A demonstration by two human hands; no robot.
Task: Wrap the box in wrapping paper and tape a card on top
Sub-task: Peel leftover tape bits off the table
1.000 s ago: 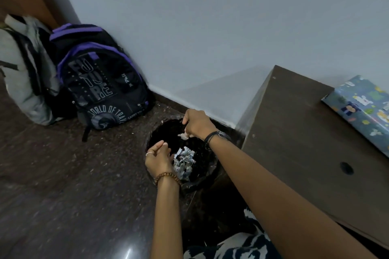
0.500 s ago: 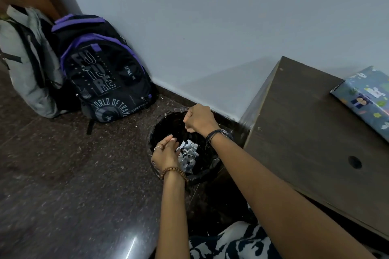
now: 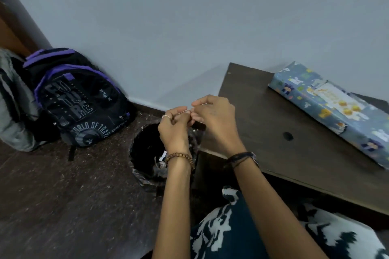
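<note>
Lifting away from the round black bin lined with a dark plastic bag [image 3: 147,160], both hands now meet above its rim, where half a second ago they hung down inside it over the paper scraps. The left hand [image 3: 174,128] and the right hand [image 3: 214,120] touch fingertip to fingertip, and a thin pale strip, perhaps a sliver of tape or a thread, shows between them; it is too fine to name. The fingers of both hands are curled closed and pinching at that strip. Pale scraps [image 3: 161,164] lie in the bin at about 6 o'clock from the hands.

The rectangular box in blue patterned wrapping paper [image 3: 336,115] lies flat on the dark brown wooden surface [image 3: 273,132], at roughly 3 o'clock from the hands and well apart from them. A pale card with yellow marks [image 3: 334,99] sits on its top face. Judging by this, the wrapping and the card are done, and what is left is clearing waste from the fingers.
</note>
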